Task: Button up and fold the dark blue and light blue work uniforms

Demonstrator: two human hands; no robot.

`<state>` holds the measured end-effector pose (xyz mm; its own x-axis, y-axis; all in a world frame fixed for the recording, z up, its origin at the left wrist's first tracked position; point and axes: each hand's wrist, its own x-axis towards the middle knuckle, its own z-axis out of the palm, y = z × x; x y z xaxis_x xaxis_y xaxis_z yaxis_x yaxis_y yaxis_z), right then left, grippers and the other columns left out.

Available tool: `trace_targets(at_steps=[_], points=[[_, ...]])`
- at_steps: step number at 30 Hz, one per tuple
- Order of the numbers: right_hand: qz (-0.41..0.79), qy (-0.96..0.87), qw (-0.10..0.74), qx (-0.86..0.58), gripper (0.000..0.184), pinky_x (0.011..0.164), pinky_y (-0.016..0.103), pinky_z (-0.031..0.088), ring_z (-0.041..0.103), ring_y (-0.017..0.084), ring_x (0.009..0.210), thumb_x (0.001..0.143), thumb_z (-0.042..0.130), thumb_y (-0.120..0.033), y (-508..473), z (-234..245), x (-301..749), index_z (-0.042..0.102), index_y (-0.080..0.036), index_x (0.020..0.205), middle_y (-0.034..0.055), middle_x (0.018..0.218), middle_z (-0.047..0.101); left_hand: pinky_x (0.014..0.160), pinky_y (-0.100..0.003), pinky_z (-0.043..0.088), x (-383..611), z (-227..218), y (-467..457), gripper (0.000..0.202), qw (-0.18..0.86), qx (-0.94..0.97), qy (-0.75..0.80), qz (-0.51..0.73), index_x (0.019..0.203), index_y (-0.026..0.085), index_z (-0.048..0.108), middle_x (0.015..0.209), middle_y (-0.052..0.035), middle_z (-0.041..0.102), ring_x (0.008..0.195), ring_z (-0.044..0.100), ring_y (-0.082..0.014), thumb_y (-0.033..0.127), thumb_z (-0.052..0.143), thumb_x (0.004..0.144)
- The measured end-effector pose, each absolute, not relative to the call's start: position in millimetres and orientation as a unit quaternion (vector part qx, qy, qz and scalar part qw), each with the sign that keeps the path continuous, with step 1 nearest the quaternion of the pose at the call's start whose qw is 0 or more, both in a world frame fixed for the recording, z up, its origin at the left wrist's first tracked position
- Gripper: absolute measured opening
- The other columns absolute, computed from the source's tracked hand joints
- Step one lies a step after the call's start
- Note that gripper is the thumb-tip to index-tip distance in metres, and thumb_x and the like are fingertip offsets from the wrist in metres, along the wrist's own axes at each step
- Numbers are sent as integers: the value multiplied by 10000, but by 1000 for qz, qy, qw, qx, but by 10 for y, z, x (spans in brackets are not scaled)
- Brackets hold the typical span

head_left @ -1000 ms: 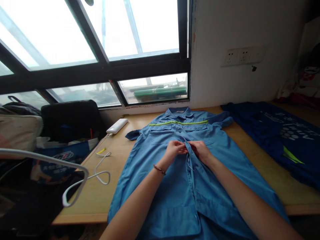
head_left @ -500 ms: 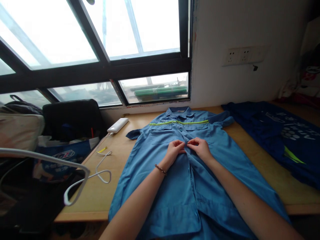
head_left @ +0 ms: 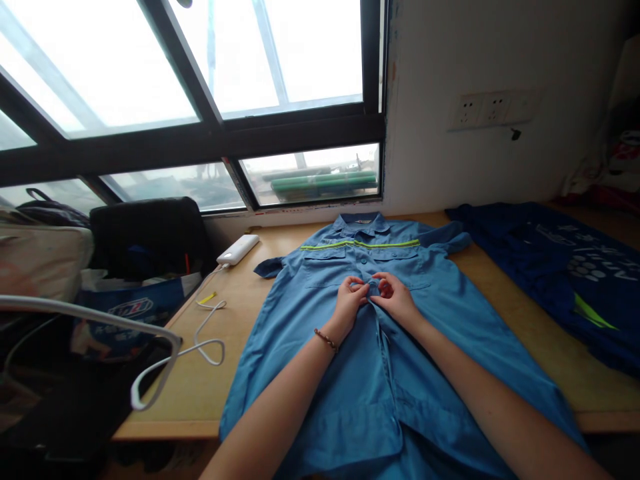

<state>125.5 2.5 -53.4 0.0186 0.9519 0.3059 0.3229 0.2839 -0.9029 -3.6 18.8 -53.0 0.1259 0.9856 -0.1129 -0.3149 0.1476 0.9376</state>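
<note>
Shirt is coloured plain mid-blue, crossed at the chest by a yellow-green stripe. Second garment is coloured dark royal blue, printed with pale grey lettering and a dotted cluster, and marked with a lime wedge. Bracelet is seen as brown. Table top is finished in a tan, yellowish wood tone. Power bank and cable are both coloured white; a small tag is tinted yellow. Chair back is coloured black. Bag is printed blue with a pale logo. Window frame is done in near-black; a tube-like bundle behind the glass is coloured green. Socket panel is tinted off-white.
</note>
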Motion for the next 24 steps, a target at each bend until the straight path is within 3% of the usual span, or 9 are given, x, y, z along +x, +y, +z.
trace_targets(at_steps=[5,12,19,24], points=[[226,-673,450,-541,354,593,246,423,447,101,578,661,597,-243,-8,-515,1256,632,-214,1012,7,771,486,455,-153,351,-43,-548,190,428,620,407,409,532,812,183,418,565,64,532,456,481,-51,289,724,532],[253,-683,372,-575,410,611,260,411,467,114,621,667,605,-316,45,-614,1267,608,-239,1071,21,823,502,456,-162,344,-26,-515,147,414,587,439,421,534,816,192,413,519,68,544,430,474,-63,250,706,529],[304,-663,430,-532,387,681,266,423,507,151,783,634,589,-189,95,-640,1279,630,-197,1019,48,944,529,432,-152,302,-10,-557,168,341,558,494,425,514,844,168,519,453,90,475,404,422,-47,171,687,547],[311,-657,454,-515,343,609,255,412,481,119,633,656,514,-120,110,-633,1302,652,-178,965,37,838,583,462,-177,351,-5,-559,185,342,564,486,449,494,861,127,610,500,49,545,442,470,-66,120,685,527]])
